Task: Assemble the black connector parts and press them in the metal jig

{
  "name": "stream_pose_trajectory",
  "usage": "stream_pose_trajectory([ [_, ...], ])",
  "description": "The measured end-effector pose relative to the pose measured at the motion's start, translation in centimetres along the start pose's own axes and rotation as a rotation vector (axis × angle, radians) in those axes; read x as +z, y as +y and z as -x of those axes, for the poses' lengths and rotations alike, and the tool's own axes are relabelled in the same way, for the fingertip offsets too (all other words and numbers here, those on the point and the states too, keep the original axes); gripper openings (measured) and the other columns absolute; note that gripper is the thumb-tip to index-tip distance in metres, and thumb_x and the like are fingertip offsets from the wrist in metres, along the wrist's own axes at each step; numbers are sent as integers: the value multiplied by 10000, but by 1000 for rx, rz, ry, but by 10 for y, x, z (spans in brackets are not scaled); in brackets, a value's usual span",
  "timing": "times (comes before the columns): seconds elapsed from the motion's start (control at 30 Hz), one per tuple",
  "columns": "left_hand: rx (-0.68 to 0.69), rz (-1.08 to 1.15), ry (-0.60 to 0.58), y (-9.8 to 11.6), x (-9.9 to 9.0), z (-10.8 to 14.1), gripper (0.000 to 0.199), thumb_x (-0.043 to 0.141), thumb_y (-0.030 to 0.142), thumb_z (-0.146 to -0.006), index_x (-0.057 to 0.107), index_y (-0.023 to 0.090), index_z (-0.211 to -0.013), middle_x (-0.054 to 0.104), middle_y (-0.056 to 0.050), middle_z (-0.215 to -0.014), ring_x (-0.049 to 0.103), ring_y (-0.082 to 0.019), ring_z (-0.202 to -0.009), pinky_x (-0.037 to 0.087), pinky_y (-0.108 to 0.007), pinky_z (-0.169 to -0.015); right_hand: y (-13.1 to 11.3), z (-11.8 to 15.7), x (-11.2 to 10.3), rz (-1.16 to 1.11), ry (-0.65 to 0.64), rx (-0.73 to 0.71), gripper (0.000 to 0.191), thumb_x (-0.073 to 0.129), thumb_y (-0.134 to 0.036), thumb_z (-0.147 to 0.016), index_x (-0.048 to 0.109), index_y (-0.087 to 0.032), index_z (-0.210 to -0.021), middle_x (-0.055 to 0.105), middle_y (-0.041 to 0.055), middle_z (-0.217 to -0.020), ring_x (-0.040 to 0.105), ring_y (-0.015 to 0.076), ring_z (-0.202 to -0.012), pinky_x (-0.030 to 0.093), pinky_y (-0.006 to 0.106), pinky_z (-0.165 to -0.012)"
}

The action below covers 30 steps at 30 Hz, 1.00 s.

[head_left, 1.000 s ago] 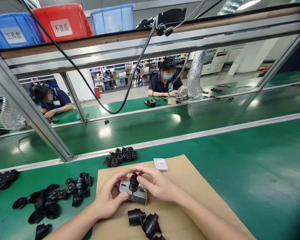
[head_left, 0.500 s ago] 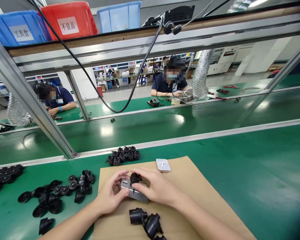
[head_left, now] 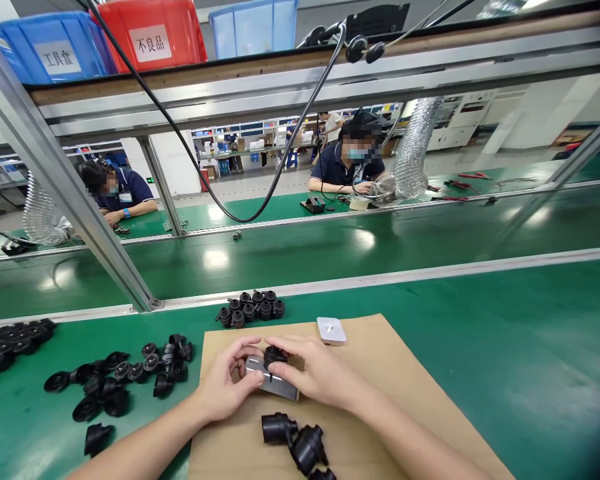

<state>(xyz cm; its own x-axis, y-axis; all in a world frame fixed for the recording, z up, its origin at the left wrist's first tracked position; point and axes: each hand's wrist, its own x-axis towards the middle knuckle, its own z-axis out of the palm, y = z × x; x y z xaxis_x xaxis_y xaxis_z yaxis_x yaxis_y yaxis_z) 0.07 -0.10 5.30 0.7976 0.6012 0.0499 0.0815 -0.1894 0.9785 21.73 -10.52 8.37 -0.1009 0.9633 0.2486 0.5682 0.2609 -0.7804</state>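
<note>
On the cardboard (head_left: 390, 390), pinching with the nearer, half-closed right hand (head_left: 316, 367) the black cap (head_left: 273, 357) at its nine o'clock, atop a metal block (head_left: 283, 387) lying ten-to-four, gripped by the curled left hand (head_left: 229, 381).

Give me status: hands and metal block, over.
Left hand holding metal block. Right hand on black fitting atop block. Loose black parts nearby, not touching hands.

Tabletop (head_left: 510, 340) lies free rightward; black parts (head_left: 307, 448) obstruct the nearside.
</note>
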Motion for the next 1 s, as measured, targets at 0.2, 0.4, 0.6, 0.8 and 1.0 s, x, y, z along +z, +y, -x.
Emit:
stream_pose_trajectory([
  [0.2,3,-104,57,-9,-3,0,534,760,294,-915,585,225,-1415,680,-138,-1395,670,-291,-1159,527,-464,-1040,29,9,-33,267,122,44,473,576,-373,-1041,586,-244,-1496,650,115,-1489,590,318,-1380,501,480,-1129],
  [0.4,-14,-258,81,-18,-6,-1,577,732,192,-895,590,255,-1451,673,-104,-1434,664,-279,-1116,511,-441,-1036,59,25,-83,582,168,587,472,589,-489,-978,680,-159,-1304,783,149,-1110,712,370,-1066,539,452,-825],
  [0.6,-14,-296,70,-17,-8,-1,559,724,204,-910,602,260,-1452,677,-107,-1424,657,-276,-1091,507,-430,-1025,53,24,-62,510,105,531,556,583,-463,-964,596,-173,-1438,728,157,-1234,687,347,-1100,520,417,-871],
  [0.8,-19,-301,84,-14,-8,-1,603,763,219,-869,602,250,-1449,677,-108,-1421,648,-262,-1034,513,-423,-1001,53,23,-48,428,49,368,645,622,-335,-929,511,-159,-1540,627,180,-1420,565,381,-1337,464,514,-1103],
  [1.0,-23,-353,71,-11,-7,0,688,844,265,-818,596,250,-1459,682,-111,-1415,618,-247,-978,511,-398,-956,30,12,-18,-25,263,182,501,564,-368,-1015,513,-211,-1488,635,113,-1272,677,239,-1043,592,403,-931],
])
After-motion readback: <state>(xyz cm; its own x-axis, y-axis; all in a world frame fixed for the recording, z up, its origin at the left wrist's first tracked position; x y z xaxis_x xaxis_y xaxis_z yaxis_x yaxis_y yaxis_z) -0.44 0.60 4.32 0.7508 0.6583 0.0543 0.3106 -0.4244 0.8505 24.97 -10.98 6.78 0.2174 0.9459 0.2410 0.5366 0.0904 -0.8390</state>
